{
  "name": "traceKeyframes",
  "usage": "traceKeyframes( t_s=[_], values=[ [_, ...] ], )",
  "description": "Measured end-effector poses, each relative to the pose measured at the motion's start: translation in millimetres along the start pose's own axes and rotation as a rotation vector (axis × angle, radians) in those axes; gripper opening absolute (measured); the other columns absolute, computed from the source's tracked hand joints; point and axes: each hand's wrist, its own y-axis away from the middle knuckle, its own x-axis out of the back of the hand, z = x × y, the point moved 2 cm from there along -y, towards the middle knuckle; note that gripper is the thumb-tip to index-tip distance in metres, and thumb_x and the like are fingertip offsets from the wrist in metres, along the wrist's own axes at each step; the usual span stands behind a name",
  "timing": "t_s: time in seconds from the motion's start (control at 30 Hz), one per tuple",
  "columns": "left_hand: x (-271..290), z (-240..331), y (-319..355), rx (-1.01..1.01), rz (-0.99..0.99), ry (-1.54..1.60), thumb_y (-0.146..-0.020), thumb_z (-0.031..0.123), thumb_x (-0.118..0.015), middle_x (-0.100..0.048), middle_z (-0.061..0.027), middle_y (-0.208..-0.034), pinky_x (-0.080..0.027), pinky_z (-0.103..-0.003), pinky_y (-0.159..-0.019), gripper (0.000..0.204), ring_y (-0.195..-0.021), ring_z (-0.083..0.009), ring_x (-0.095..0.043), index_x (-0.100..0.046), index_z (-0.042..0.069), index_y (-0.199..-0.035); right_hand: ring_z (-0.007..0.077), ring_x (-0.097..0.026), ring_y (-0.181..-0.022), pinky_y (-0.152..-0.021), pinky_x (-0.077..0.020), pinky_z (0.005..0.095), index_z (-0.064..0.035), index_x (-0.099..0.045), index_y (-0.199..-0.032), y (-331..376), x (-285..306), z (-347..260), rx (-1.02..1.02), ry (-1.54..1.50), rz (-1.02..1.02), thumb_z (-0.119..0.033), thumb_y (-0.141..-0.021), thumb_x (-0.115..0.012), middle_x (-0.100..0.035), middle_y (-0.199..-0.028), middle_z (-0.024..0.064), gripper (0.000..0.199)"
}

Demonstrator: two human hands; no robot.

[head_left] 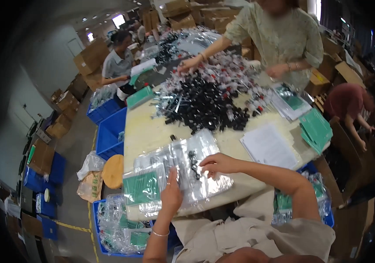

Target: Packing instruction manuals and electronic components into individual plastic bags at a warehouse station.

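My left hand (171,193) rests flat on a stack of clear plastic bags (187,149) at the near edge of the table (145,129), fingers pointing away. A green card (141,187) shows inside the bags just left of it. My right hand (216,164) lies on the same stack, its fingertips pinching at a small black part (193,161) seen through a clear bag. Whether the part is gripped or only touched I cannot tell.
A heap of small black parts (205,105) fills the table's middle; white sheets (268,144) and green cards (316,127) lie right. A person in a pale top (279,35) sorts at the far side. Blue bins (110,131) and a round stool (113,171) stand left, another bin of filled bags (117,225) below.
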Motion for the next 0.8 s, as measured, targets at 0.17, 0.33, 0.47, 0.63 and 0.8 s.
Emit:
traceKeyframes(
  t_s=[0.17, 0.33, 0.47, 0.63, 0.8],
  values=[
    [-19, -6, 9, -0.053, 0.222, 0.111, -0.076, -0.005, -0.046, -0.052, -0.0205, -0.124, -0.052, -0.04, -0.069, 0.057, -0.094, -0.0363, -0.061, -0.039, 0.004, -0.132, 0.0136, -0.06, -0.073, -0.065, -0.0509, 0.0268, -0.0045, -0.03, -0.137, 28, 28, -46, 0.111, -0.155, 0.126, -0.012, -0.091, -0.051, -0.06, -0.104, 0.0125, 0.051],
    [-12, -2, 18, -0.002, 0.196, 0.193, -0.076, -0.006, -0.046, -0.054, -0.0211, -0.121, -0.051, -0.039, -0.072, 0.056, -0.097, -0.0355, -0.06, -0.042, 0.005, -0.131, 0.0097, -0.053, -0.069, -0.062, -0.0464, 0.0223, -0.0159, 0.001, -0.146, 68, -22, -233, 0.853, 0.089, 0.108, -0.001, -0.087, -0.051, -0.055, -0.101, 0.0131, 0.08],
    [-13, -1, 13, 0.004, 0.177, 0.203, -0.076, -0.006, -0.047, -0.054, -0.0209, -0.121, -0.051, -0.039, -0.075, 0.056, -0.099, -0.035, -0.059, -0.042, 0.005, -0.131, 0.0079, -0.052, -0.071, -0.063, -0.0458, 0.0231, -0.0121, -0.022, -0.142, 80, -38, -268, 1.073, 0.446, 0.15, -0.001, -0.085, -0.053, -0.055, -0.097, 0.0059, 0.065],
    [-17, -6, 8, 0.021, 0.253, 0.203, -0.076, -0.008, -0.045, -0.055, -0.0209, -0.12, -0.051, -0.038, -0.075, 0.055, -0.1, -0.0351, -0.059, -0.044, 0.004, -0.13, 0.0192, -0.06, -0.075, -0.067, -0.0493, 0.0304, -0.011, -0.056, -0.116, 55, 32, -118, 0.497, 0.775, 0.364, -0.008, -0.084, -0.06, -0.059, -0.095, 0.0084, 0.033],
    [-8, 0, 2, -0.022, 0.241, 0.241, -0.077, -0.008, -0.045, -0.055, -0.0216, -0.119, -0.05, -0.037, -0.065, 0.053, -0.086, -0.0347, -0.063, -0.046, 0.003, -0.129, 0.0259, -0.058, -0.081, -0.072, -0.0481, 0.0326, -0.0001, -0.058, -0.104, 86, 160, -33, 0.233, 0.875, 0.932, -0.007, -0.079, -0.062, -0.056, -0.096, 0.015, 0.026]
  ],
)
